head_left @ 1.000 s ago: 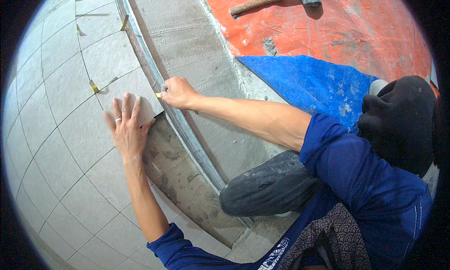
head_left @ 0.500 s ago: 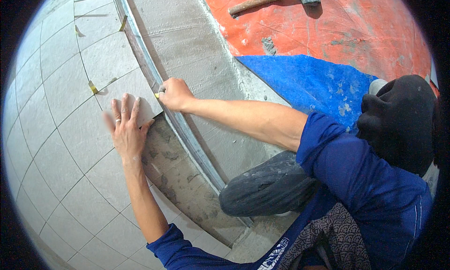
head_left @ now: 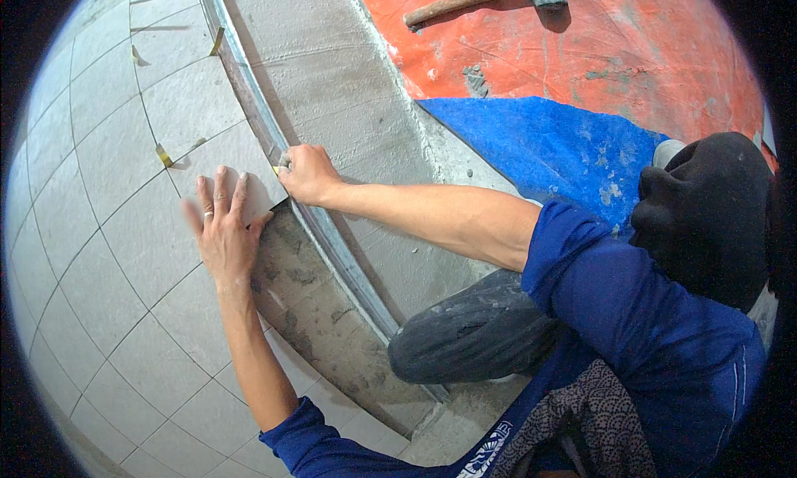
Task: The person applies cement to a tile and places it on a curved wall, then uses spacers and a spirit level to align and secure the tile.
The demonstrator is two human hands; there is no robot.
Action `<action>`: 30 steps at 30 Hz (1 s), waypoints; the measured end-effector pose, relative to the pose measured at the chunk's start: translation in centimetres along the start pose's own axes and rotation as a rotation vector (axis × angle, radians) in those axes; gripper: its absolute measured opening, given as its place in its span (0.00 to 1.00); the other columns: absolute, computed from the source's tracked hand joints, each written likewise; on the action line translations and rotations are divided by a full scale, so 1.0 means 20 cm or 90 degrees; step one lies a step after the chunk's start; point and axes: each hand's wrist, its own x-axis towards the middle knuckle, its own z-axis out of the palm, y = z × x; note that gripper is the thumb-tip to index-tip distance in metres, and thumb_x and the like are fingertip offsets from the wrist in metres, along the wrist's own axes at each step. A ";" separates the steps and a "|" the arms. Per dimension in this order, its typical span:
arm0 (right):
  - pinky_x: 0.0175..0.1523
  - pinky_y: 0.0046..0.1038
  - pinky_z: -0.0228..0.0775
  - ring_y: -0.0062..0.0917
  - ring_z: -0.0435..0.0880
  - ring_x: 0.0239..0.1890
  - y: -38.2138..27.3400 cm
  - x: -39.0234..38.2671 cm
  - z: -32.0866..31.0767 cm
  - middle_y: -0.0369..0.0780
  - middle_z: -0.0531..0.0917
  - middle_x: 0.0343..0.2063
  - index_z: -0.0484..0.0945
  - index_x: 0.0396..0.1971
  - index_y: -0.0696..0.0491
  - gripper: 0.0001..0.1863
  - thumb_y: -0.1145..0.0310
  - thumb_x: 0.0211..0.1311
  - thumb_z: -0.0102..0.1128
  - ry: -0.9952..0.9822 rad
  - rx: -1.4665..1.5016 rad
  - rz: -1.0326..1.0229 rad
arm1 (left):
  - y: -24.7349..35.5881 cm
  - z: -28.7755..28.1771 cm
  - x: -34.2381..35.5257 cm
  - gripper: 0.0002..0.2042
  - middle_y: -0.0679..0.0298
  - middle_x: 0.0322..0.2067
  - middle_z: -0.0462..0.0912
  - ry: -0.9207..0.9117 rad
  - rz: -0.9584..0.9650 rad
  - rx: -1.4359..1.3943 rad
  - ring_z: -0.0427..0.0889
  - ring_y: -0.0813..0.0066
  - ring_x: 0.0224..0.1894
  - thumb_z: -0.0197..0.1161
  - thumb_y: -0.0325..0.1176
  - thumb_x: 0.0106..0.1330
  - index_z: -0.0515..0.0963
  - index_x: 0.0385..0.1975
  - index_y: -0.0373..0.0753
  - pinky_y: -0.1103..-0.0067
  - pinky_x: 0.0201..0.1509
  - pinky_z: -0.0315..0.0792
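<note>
My left hand [head_left: 226, 239] lies flat with fingers spread on a pale grey floor tile [head_left: 220, 156] beside a gap in the tiling. At that tile's right edge, my right hand [head_left: 309, 176] is closed in a pinch. A bit of a small yellow tile spacer [head_left: 277, 171] shows at its fingertips; the rest is hidden by the hand. Just under the right hand runs a long metal strip [head_left: 332, 245] along the tiles' edge. Another yellow-marked spacer [head_left: 164, 156] stands in a joint left of the tile, and a further spacer [head_left: 217, 43] stands farther up.
Bare rough mortar [head_left: 311, 291] shows in the untiled gap. Right of the metal strip is a grey concrete band [head_left: 332, 88]. A hammer [head_left: 469, 3] with a wooden handle lies on an orange sheet [head_left: 656, 54], near a blue sheet [head_left: 540, 137]. My bent knee [head_left: 432, 337] is close to the strip.
My right hand has shifted slightly nearer and to the left at the tile edge, still pinched. My left hand stays in place on the tile.
</note>
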 end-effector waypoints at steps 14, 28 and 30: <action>0.47 0.47 0.75 0.54 0.83 0.38 -0.09 0.04 -0.04 0.58 0.82 0.29 0.81 0.22 0.60 0.07 0.72 0.44 0.59 -0.059 -0.010 0.037 | -0.01 0.01 0.00 0.40 0.76 0.70 0.60 -0.014 0.010 0.015 0.52 0.68 0.75 0.72 0.54 0.46 0.67 0.65 0.64 0.58 0.79 0.36; 0.46 0.40 0.77 0.47 0.86 0.37 -0.10 0.12 -0.08 0.57 0.84 0.28 0.83 0.25 0.63 0.12 0.69 0.43 0.63 -0.127 -0.037 0.103 | -0.02 0.01 0.00 0.40 0.77 0.70 0.60 -0.017 0.015 0.034 0.51 0.68 0.75 0.71 0.58 0.44 0.68 0.64 0.66 0.59 0.79 0.33; 0.46 0.39 0.77 0.47 0.86 0.37 -0.10 0.14 -0.08 0.56 0.84 0.29 0.83 0.26 0.63 0.12 0.69 0.43 0.63 -0.122 -0.044 0.130 | -0.02 0.01 0.00 0.40 0.77 0.70 0.60 -0.005 0.019 0.022 0.51 0.68 0.75 0.71 0.57 0.44 0.68 0.64 0.65 0.59 0.79 0.33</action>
